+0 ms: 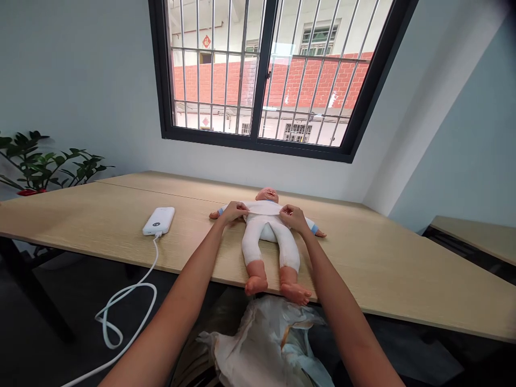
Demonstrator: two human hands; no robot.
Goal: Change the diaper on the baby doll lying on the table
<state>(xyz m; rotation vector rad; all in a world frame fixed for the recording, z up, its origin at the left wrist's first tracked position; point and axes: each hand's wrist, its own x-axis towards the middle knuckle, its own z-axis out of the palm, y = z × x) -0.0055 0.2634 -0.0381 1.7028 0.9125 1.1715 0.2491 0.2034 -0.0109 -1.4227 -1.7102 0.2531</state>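
Note:
A baby doll (271,242) in white clothes lies on its back on the wooden table (382,269), head toward the window, bare feet at the near edge. My left hand (234,211) pinches the doll's white top at its left side. My right hand (293,216) pinches the same white top at the other side. Both hands are closed on the fabric at chest height.
A white power bank (158,220) lies on the table to the left, its white cable (121,306) hanging off the edge. Crumpled white cloth (266,344) sits below the near edge, in my lap. A green plant (44,166) stands at far left. A barred window (274,70) is behind.

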